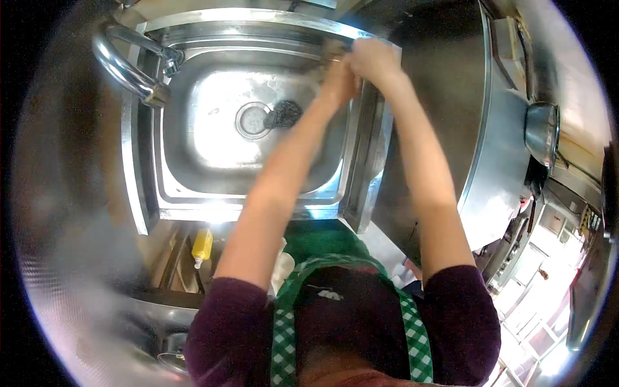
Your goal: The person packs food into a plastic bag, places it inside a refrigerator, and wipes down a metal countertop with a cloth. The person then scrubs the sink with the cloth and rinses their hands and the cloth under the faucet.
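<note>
Both of my arms reach to the far right corner of a steel sink. My left hand is over the inner edge of the basin, blurred, beside a small brownish thing that I cannot make out. My right hand is closed and close against my left hand, above the sink's corner rim. What it holds, if anything, is hidden. A dark scouring pad lies on the basin floor next to the round drain.
A curved steel faucet stands at the sink's upper left. Below the sink's front edge is a yellow bottle. A steel counter runs along the right, with a metal bowl beyond it.
</note>
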`<act>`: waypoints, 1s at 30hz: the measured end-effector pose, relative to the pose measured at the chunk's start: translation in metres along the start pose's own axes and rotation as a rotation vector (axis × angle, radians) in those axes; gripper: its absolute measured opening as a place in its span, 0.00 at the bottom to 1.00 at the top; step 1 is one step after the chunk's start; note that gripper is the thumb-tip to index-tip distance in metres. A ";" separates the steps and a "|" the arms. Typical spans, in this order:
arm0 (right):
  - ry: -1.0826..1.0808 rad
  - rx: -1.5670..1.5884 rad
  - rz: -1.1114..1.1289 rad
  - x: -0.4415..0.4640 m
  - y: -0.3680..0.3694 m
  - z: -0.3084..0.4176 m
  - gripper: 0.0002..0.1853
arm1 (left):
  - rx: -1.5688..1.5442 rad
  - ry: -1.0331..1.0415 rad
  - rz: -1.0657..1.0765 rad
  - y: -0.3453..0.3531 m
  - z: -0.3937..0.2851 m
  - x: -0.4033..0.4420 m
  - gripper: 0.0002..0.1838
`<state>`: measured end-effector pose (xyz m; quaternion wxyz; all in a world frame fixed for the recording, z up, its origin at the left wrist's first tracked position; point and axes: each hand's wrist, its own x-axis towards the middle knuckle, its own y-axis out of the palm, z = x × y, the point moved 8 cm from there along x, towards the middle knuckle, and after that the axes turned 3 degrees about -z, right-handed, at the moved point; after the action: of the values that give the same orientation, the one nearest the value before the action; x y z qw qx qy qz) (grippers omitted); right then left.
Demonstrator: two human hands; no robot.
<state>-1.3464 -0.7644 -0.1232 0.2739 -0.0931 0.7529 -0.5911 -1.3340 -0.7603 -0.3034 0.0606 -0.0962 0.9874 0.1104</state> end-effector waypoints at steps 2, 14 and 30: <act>0.018 -0.008 -0.018 -0.007 -0.013 -0.027 0.12 | 0.863 0.538 -0.091 0.048 -0.035 -0.019 0.17; -0.365 0.181 0.353 -0.081 0.098 0.050 0.24 | 0.676 0.238 0.242 0.027 -0.049 -0.286 0.18; -0.564 0.844 0.249 -0.202 0.130 0.366 0.29 | 1.726 -0.003 -0.106 -0.327 -0.122 -0.358 0.17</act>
<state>-0.9635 -0.9407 -0.2400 0.5481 -0.0402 0.3516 -0.7579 -0.9311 -1.0384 -0.2025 0.1188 -0.0621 0.7199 -0.6810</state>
